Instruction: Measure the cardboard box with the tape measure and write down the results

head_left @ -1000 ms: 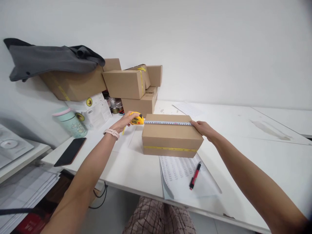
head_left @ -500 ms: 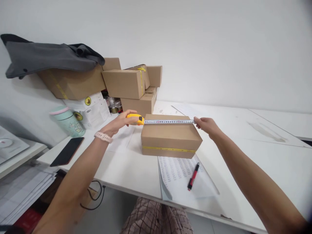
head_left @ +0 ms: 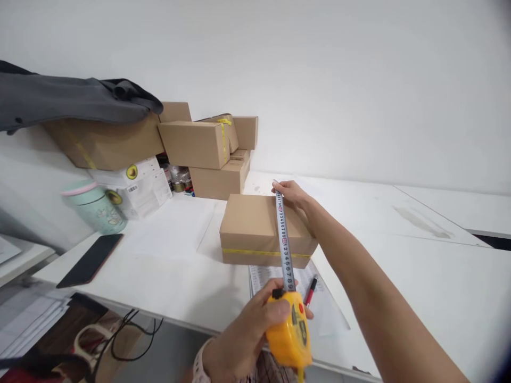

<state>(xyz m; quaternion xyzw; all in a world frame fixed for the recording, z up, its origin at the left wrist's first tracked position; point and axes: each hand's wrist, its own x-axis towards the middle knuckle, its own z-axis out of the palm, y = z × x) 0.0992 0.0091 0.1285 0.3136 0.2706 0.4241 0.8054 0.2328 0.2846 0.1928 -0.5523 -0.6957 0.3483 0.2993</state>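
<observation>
My left hand [head_left: 255, 319] is closed around the yellow case of a tape measure [head_left: 289, 330], low and close to me at the table's front edge. From the case the silver blade runs away from me, over the top of a cardboard box [head_left: 251, 215] with a yellow strip along its front. At the far side of that box my right hand [head_left: 293, 192] pinches the blade's end. Printed sheets [head_left: 327, 308] lie partly under the box, and a red and black pen [head_left: 311, 290] rests on them, partly hidden behind the tape measure and my left fingers.
Stacked cardboard boxes [head_left: 194, 143] stand at the back left, with a dark grey cloth [head_left: 80, 101] over one. A mint tumbler [head_left: 96, 207], white avocado-print boxes [head_left: 146, 194] and a black phone [head_left: 91, 260] sit on the left. Black cables [head_left: 136, 335] hang below the table edge.
The tape measure has swung from lying left to right across the box to running front to back. My left hand came toward me with the case; my right hand moved to the box's far side.
</observation>
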